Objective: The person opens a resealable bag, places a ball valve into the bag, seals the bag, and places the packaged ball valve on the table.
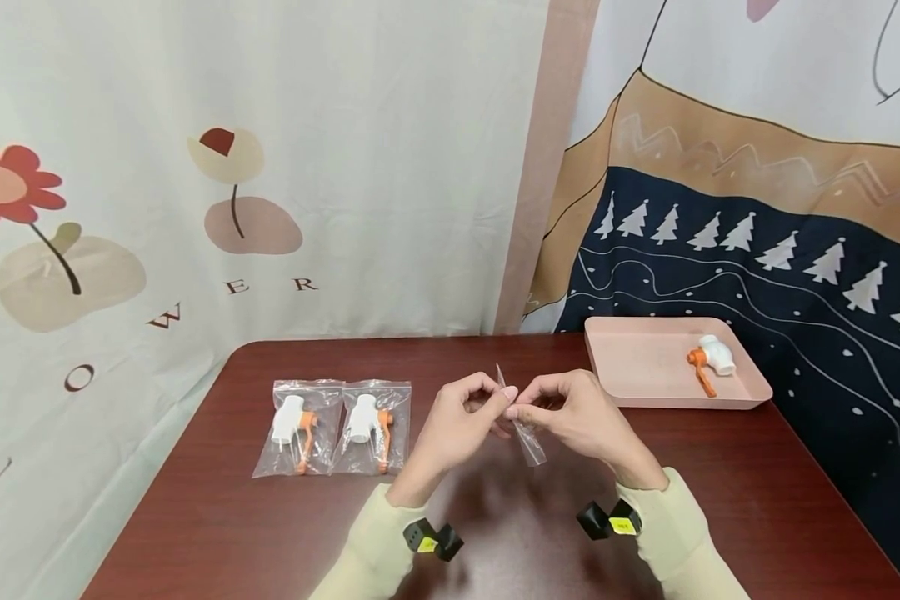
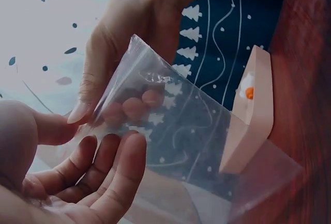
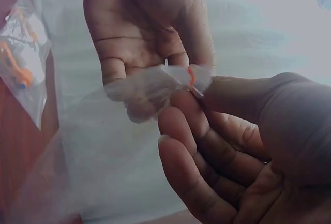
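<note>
Between my two hands, above the middle of the table, hangs a clear zip bag (image 1: 529, 442) with nothing visible inside. My left hand (image 1: 461, 417) pinches its top edge between thumb and fingers. Right beside it, my right hand (image 1: 570, 410) pinches the same edge, the thumbs nearly touching. In the left wrist view the plastic bag (image 2: 207, 131) spreads out in front of the fingers. The right wrist view shows a short orange mark (image 3: 192, 79) at the pinched edge. Whether the bag's mouth has parted cannot be made out.
Left of my hands lie two clear bags, a left bag (image 1: 266, 458) and a right bag (image 1: 401, 400), each holding a white valve with an orange handle. A pink tray (image 1: 645, 367) at the back right bears a loose white valve (image 1: 717, 357). Curtains hang behind the table (image 1: 270, 533).
</note>
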`<state>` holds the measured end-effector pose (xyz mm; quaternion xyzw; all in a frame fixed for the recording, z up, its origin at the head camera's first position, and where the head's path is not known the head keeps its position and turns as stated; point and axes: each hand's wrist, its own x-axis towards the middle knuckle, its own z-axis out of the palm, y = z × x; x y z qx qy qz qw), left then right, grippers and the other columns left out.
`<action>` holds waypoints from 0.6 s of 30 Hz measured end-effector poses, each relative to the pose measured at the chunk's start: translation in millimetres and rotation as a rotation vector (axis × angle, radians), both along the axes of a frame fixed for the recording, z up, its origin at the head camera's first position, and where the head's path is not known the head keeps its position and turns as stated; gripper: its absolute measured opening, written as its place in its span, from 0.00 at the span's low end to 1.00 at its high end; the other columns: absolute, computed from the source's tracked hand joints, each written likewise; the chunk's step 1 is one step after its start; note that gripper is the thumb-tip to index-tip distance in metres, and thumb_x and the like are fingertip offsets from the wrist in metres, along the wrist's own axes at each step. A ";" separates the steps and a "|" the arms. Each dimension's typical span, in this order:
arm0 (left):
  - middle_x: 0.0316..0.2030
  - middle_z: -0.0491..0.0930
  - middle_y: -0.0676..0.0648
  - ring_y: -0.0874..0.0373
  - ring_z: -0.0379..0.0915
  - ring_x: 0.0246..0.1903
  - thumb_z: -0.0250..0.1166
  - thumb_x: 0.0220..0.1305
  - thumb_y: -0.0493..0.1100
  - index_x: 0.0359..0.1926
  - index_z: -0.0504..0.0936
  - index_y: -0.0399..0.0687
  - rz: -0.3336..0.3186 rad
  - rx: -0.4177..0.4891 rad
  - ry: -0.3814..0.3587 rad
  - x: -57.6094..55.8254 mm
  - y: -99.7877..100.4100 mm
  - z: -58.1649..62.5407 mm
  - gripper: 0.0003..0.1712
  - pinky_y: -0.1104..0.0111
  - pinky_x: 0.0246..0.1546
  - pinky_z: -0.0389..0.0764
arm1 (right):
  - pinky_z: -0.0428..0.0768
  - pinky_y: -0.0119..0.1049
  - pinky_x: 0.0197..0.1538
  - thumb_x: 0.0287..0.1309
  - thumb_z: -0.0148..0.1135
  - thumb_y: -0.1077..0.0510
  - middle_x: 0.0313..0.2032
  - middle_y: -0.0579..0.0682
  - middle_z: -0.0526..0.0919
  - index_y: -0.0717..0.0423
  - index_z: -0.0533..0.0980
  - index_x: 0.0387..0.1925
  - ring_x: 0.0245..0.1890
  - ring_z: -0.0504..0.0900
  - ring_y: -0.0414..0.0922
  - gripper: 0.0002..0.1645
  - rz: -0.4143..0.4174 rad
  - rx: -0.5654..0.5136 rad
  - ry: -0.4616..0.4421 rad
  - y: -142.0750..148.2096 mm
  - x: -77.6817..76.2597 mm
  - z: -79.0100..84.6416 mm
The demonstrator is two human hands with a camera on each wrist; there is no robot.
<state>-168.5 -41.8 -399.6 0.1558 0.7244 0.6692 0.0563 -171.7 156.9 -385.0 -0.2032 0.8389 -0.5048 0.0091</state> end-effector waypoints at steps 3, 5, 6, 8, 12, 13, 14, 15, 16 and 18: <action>0.34 0.83 0.41 0.53 0.86 0.27 0.64 0.73 0.42 0.39 0.81 0.34 -0.027 0.030 -0.013 -0.1 -1.3 0.7 0.13 0.57 0.35 0.90 | 0.75 0.29 0.25 0.55 0.77 0.48 0.24 0.45 0.86 0.47 0.88 0.29 0.24 0.77 0.38 0.08 0.017 -0.022 -0.036 -0.1 0.5 0.8; 0.35 0.83 0.40 0.55 0.86 0.27 0.64 0.73 0.41 0.40 0.81 0.33 -0.040 0.045 -0.018 -0.3 -2.2 1.3 0.12 0.56 0.36 0.90 | 0.77 0.30 0.26 0.56 0.77 0.48 0.24 0.46 0.85 0.48 0.88 0.29 0.25 0.78 0.38 0.09 0.024 -0.033 -0.061 -0.1 0.1 0.9; 0.35 0.83 0.40 0.55 0.86 0.27 0.64 0.73 0.40 0.40 0.81 0.33 -0.042 0.046 -0.020 -0.1 -2.6 1.8 0.11 0.55 0.36 0.90 | 0.79 0.31 0.27 0.57 0.77 0.49 0.24 0.47 0.86 0.49 0.88 0.30 0.25 0.79 0.39 0.09 0.030 -0.041 -0.075 -0.2 -0.1 0.8; 0.36 0.83 0.38 0.57 0.85 0.27 0.64 0.73 0.39 0.41 0.81 0.32 -0.045 0.052 -0.020 -0.1 -3.5 2.3 0.10 0.53 0.37 0.90 | 0.82 0.33 0.29 0.58 0.75 0.50 0.25 0.48 0.86 0.51 0.88 0.31 0.25 0.82 0.40 0.09 0.040 -0.051 -0.091 -0.1 -0.5 0.7; 0.38 0.83 0.35 0.57 0.85 0.27 0.64 0.72 0.36 0.42 0.81 0.31 -0.049 0.049 -0.018 -0.3 -5.5 3.4 0.08 0.51 0.38 0.90 | 0.86 0.37 0.33 0.62 0.73 0.50 0.28 0.50 0.88 0.54 0.87 0.34 0.27 0.87 0.44 0.11 0.050 -0.051 -0.109 -0.1 -1.6 0.2; 0.38 0.84 0.34 0.57 0.85 0.27 0.63 0.72 0.35 0.42 0.81 0.31 -0.049 0.047 -0.019 -0.4 -5.9 3.7 0.08 0.51 0.38 0.90 | 0.86 0.37 0.34 0.62 0.72 0.50 0.28 0.50 0.88 0.53 0.87 0.35 0.27 0.87 0.45 0.11 0.049 -0.046 -0.112 0.1 -1.7 0.1; 0.39 0.84 0.34 0.57 0.85 0.27 0.63 0.72 0.35 0.42 0.81 0.31 -0.049 0.046 -0.022 -0.4 -6.2 4.2 0.07 0.51 0.39 0.90 | 0.86 0.37 0.34 0.63 0.72 0.50 0.29 0.50 0.88 0.53 0.87 0.35 0.27 0.87 0.45 0.11 0.047 -0.039 -0.115 0.1 -2.0 0.1; 0.39 0.84 0.34 0.57 0.85 0.27 0.63 0.72 0.35 0.43 0.81 0.31 -0.048 0.044 -0.024 -0.4 -6.5 4.6 0.07 0.51 0.39 0.90 | 0.86 0.37 0.35 0.64 0.71 0.50 0.29 0.50 0.88 0.53 0.87 0.35 0.28 0.87 0.45 0.11 0.046 -0.037 -0.118 0.2 -2.1 0.2; 0.39 0.84 0.34 0.57 0.85 0.27 0.63 0.72 0.34 0.43 0.82 0.31 -0.045 0.041 -0.026 -0.4 -6.7 5.2 0.07 0.52 0.38 0.90 | 0.86 0.36 0.35 0.64 0.71 0.50 0.30 0.50 0.88 0.53 0.87 0.35 0.28 0.87 0.45 0.11 0.044 -0.037 -0.120 0.3 -2.1 0.4; 0.39 0.84 0.34 0.57 0.85 0.27 0.62 0.72 0.34 0.43 0.82 0.31 -0.041 0.042 -0.031 -0.5 -6.8 6.1 0.07 0.53 0.38 0.90 | 0.86 0.35 0.36 0.65 0.70 0.50 0.30 0.50 0.88 0.53 0.86 0.36 0.29 0.87 0.45 0.11 0.041 -0.036 -0.127 0.3 -2.2 0.8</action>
